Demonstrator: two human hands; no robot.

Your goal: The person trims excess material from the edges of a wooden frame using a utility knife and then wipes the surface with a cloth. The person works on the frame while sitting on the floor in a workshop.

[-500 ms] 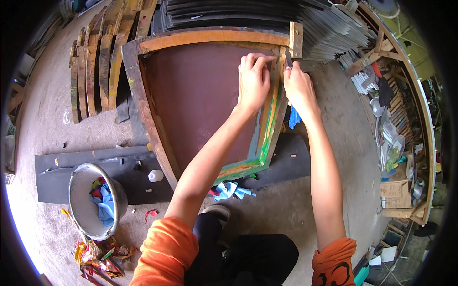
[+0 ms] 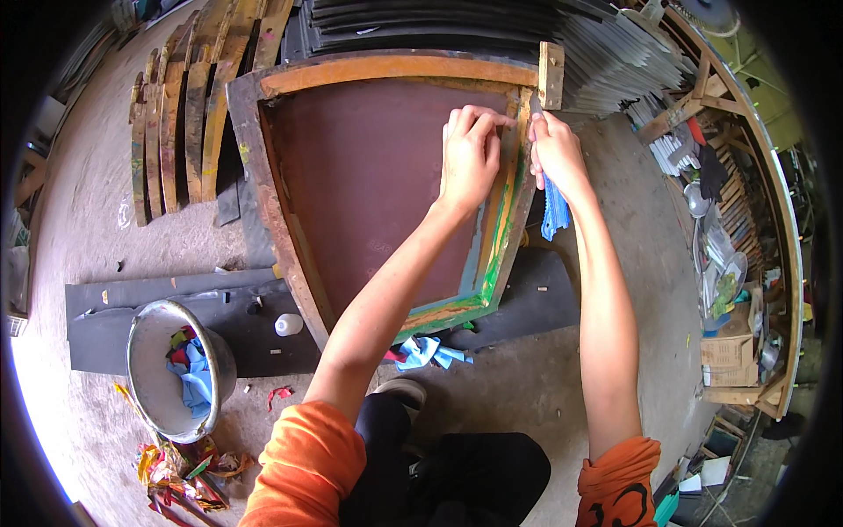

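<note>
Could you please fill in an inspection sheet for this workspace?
Surface: bare floor with black sheeting laid on part of it.
Work things: paint-stained wooden frame around a maroon panel; blue-handled cutter.
Clutter: grey bucket with blue scraps inside, white bottle, crumpled colourful scraps on the floor.
Hands: right hand grips the cutter; left hand has its fingertips at the frame's right side, contact unclear.
Cables: cannot tell; the rim is too cluttered.
Surroundings: row of wooden pieces, black stack, wooden rack with a cardboard box.
</note>
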